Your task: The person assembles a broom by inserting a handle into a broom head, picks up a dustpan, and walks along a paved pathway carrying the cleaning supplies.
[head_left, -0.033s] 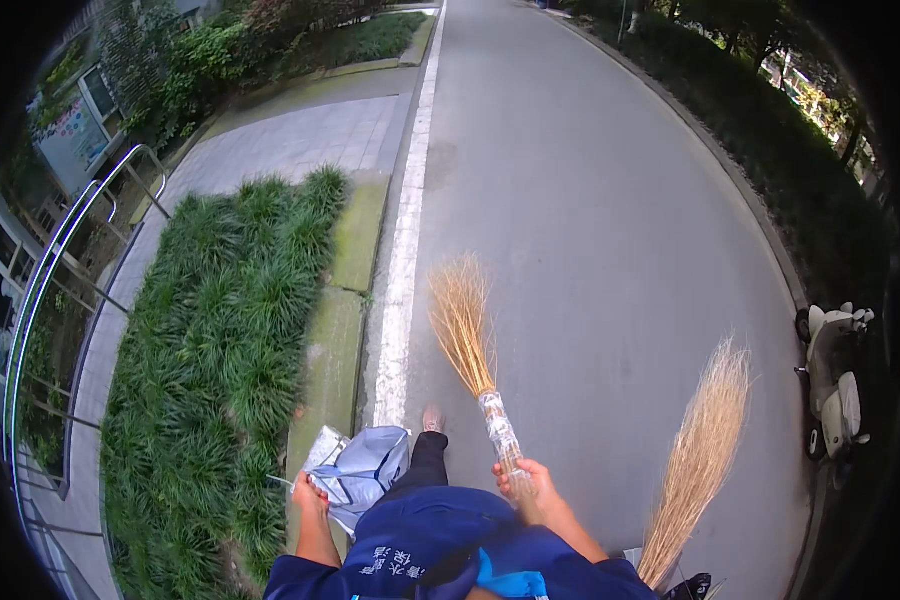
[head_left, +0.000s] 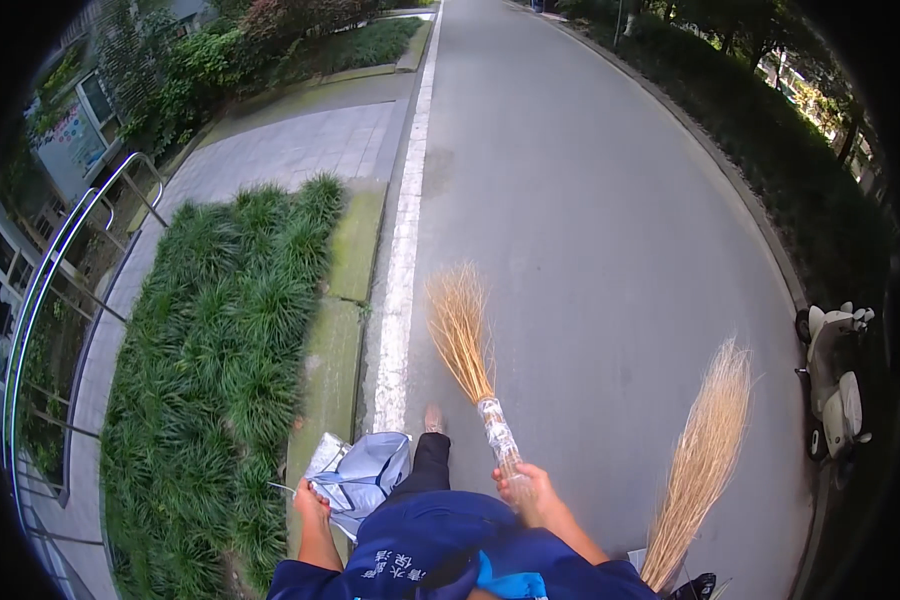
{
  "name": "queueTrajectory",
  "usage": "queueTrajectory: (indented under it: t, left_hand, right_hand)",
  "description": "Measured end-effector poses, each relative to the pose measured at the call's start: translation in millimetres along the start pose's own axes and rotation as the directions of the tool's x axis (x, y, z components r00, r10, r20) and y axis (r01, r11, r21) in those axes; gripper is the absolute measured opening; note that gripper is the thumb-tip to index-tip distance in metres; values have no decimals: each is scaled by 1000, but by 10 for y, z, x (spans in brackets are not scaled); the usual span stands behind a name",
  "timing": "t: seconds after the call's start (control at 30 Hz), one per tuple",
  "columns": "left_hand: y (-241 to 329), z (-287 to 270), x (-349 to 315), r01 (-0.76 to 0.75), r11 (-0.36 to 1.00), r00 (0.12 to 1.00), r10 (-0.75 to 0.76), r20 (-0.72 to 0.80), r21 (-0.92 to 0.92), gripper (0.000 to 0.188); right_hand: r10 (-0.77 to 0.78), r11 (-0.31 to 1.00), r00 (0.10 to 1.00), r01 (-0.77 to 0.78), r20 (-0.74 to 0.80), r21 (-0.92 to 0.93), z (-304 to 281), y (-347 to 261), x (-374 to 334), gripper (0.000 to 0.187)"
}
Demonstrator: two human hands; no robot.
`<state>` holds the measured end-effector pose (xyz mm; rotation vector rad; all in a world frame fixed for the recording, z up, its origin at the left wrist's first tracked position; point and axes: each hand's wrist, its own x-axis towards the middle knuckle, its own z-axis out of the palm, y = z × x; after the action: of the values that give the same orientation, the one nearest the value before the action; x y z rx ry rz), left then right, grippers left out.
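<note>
Left hand [head_left: 312, 499] and right hand [head_left: 527, 489] both curled closed, bare forearms [head_left: 318, 537] well apart.

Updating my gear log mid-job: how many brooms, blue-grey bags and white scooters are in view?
Brooms: 2, one in the right hand, one at lower right
Blue-grey bag: 1, at the left hand
White scooter: 1
Total: 4

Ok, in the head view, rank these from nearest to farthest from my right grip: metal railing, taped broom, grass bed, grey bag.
1. Taped broom, held in your right grip.
2. Grey bag, just left.
3. Grass bed, farther left.
4. Metal railing, beyond that bed.
</note>
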<state>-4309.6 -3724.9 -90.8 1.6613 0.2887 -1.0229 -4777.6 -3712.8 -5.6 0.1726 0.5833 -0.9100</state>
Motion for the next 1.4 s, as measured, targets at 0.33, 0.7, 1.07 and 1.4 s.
queueTrajectory:
  t: [0.33,0.7,1.07,1.4]
  left_hand:
    - [601,2753,836,86,993,996,-85,-21,78,33]
    - [1332,5305,1691,19,996,988,-32,154,82,35]
    - [2634,8381,1957,69,995,956,-88,279,76,52]
    - [2658,11045,2837,165,984,931,-177,320,64,23]
  right_hand:
    - [-82,989,983,60,-166,-132,1099,-1898,1365,41]
    - [-24,985,996,38,-86,168,1678,-3860,3348,40]
    - [-148,988,988,145,54,59,2831,-6022,5179,38]
    - [-79,993,996,81,-28,87,3384,-7969,6644,43]
